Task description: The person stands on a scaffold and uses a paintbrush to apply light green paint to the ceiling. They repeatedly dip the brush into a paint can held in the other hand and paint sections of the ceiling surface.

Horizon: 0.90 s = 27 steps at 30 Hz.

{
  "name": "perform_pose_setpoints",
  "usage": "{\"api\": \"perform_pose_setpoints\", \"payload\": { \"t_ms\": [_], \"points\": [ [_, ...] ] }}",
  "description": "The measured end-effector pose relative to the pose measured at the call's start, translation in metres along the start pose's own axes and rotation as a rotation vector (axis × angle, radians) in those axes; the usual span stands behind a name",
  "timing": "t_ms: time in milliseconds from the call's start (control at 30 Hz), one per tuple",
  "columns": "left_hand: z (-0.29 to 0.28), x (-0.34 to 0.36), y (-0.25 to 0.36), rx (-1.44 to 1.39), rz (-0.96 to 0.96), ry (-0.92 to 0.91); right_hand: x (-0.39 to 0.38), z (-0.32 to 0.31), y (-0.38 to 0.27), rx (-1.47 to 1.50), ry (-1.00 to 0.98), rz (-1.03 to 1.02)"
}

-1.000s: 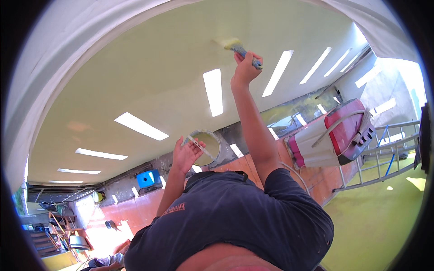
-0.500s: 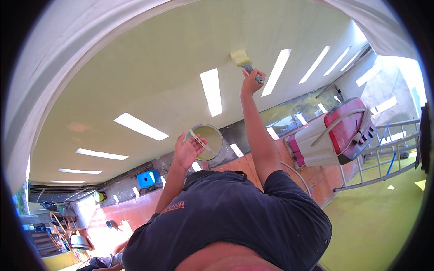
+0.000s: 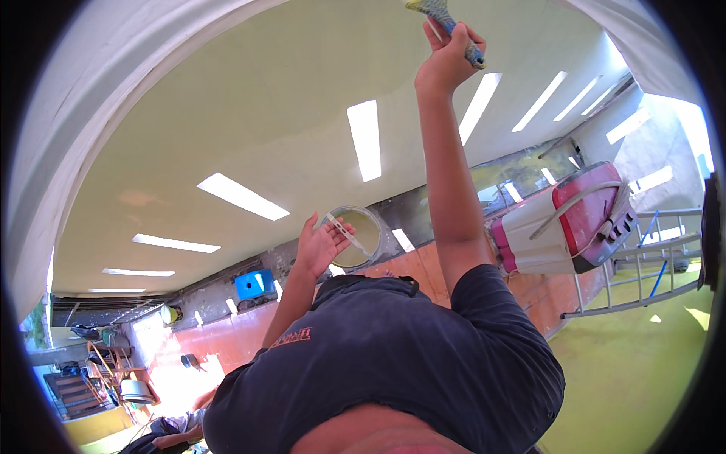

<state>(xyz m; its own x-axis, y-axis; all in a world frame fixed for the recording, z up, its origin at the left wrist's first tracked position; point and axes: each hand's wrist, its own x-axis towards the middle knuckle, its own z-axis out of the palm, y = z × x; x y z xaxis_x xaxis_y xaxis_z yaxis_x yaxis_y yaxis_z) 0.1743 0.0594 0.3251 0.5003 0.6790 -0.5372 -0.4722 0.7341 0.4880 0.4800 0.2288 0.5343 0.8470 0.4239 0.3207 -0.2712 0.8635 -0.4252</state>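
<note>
At the top of the view, my right hand [image 3: 448, 62] is closed around the handle of a paintbrush [image 3: 436, 9]. The brush has yellowish bristles and a paint-smeared blue handle; its bristle end is partly cut off by the view's edge. It is over the pale yellow-green wall [image 3: 287, 113], but contact cannot be made out. Lower down, my left hand [image 3: 321, 246] is palm up, the white strap handle of a round paint bucket [image 3: 376, 246] across its loosely extended fingers. Yellowish paint shows inside the bucket.
To the right stands a red and white appliance [image 3: 563, 219] with a hose, beside a metal ladder [image 3: 643, 280]. A blue box [image 3: 254, 284] is at the wall's foot on the left. Another person [image 3: 178, 435] is at the lower left. Reddish tiles [image 3: 420, 276] cover the floor.
My right hand has raised the paintbrush up the wall, toward the top of the view, with the arm stretched further. My left hand and the bucket have kept nearly the same place.
</note>
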Motion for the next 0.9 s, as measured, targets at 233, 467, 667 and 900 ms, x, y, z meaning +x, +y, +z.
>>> {"api": "perform_pose_setpoints", "payload": {
  "t_ms": [233, 467, 667, 900],
  "points": [
    [-0.02, -0.006, 0.014, 0.054, -0.01, 0.041, -0.095, -0.146, 0.082, -0.149, 0.217, 0.39],
    [-0.053, -0.014, 0.039, 0.012, 0.003, -0.029, -0.097, -0.133, 0.078, -0.368, 0.437, 0.346],
    [-0.081, -0.02, 0.059, 0.036, -0.002, -0.06, -0.038, 0.017, -0.014, -0.01, -0.015, -0.052],
    [-0.115, -0.036, 0.079, 0.057, -0.049, -0.071, -0.08, -0.024, 0.042, -0.131, 0.061, 0.104]
  ]
}}
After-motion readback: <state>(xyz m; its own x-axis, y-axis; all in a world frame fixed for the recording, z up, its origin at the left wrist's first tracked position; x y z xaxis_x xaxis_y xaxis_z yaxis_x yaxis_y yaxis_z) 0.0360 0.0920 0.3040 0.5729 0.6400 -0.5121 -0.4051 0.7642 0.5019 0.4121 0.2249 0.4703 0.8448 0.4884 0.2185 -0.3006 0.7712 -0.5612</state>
